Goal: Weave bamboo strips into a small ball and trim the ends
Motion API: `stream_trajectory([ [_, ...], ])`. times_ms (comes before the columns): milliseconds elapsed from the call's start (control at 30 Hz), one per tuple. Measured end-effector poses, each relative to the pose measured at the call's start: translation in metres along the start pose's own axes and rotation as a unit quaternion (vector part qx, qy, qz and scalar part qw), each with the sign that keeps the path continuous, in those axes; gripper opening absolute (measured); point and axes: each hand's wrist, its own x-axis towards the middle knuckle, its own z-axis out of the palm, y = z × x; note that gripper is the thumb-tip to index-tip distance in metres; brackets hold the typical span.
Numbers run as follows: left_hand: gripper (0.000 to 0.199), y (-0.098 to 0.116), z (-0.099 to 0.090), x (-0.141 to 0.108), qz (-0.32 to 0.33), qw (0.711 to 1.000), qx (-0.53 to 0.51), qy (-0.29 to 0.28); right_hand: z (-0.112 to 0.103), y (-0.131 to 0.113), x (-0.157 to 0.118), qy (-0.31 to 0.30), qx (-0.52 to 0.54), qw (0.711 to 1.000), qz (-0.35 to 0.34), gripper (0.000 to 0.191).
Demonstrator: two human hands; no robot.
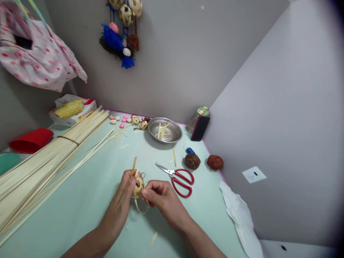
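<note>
A small woven ball of pale bamboo strips (138, 187) is held above the table between my two hands. My left hand (124, 191) is closed around its left side, with the thumb on the weave. A short brown strip end (133, 165) sticks up by that hand. My right hand (161, 197) pinches at the ball's right edge; a strip seems to be between thumb and fingers, and part of it is hidden. Below the ball hangs a loop of thin strip (142, 212). Red-handled scissors (177, 178) lie to the right of my right hand, blades partly apart.
Long bamboo strips (53, 154) lie bundled along the left. A metal bowl (153, 135) with short strips stands at the back, near pink and white pebbles (122, 125). Yarn balls (192, 161), a phone (200, 129) and white cloth (238, 211) are at the right. Tasselled woven balls (126, 16) hang above.
</note>
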Motion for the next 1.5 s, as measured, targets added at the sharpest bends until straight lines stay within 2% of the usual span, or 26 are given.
stream_trajectory([
  [133,0.033,0.001,-0.003,0.003,-0.012,0.999,-0.022,0.026,-0.004,-0.002,0.001,-0.071,0.032,0.996,0.033,0.035],
  [200,0.036,-0.001,-0.002,0.004,-0.014,0.999,-0.039,0.024,-0.004,0.0,0.002,-0.076,0.047,0.995,0.04,0.036],
  [367,0.034,-0.008,0.002,0.004,-0.021,0.998,-0.064,0.007,0.0,0.004,0.004,-0.022,0.044,0.999,0.015,0.038],
  [500,0.031,-0.007,0.003,0.001,-0.025,0.998,-0.062,-0.009,-0.004,0.002,0.004,-0.003,-0.001,1.0,-0.004,0.037],
  [667,0.03,0.001,0.004,-0.002,-0.061,0.997,-0.042,-0.031,-0.011,-0.002,0.004,0.094,-0.091,0.986,-0.101,0.018],
  [767,0.031,0.002,0.007,0.0,-0.069,0.996,-0.035,-0.033,-0.011,-0.004,0.002,0.104,-0.135,0.975,-0.141,0.013],
  [833,0.031,0.0,0.008,0.001,-0.078,0.996,-0.031,-0.032,-0.011,-0.005,0.0,0.127,-0.155,0.969,-0.144,0.004],
  [867,0.031,-0.001,0.008,0.001,-0.082,0.996,-0.028,-0.034,-0.011,-0.005,0.0,0.131,-0.161,0.968,-0.139,0.007],
  [1000,0.029,0.001,0.007,0.001,-0.077,0.995,-0.023,-0.062,-0.01,-0.006,-0.002,0.095,-0.173,0.972,-0.125,0.012],
  [1100,0.028,0.005,0.008,-0.002,-0.069,0.994,-0.021,-0.086,-0.014,-0.005,0.001,0.105,-0.149,0.975,-0.124,0.015],
  [1300,0.031,0.004,0.014,-0.004,-0.063,0.987,0.008,-0.145,-0.032,0.002,0.011,0.181,-0.04,0.977,-0.109,0.02],
  [1500,0.03,0.0,0.012,-0.005,-0.095,0.982,-0.066,-0.15,-0.036,0.009,0.017,0.173,-0.002,0.98,-0.097,0.021],
])
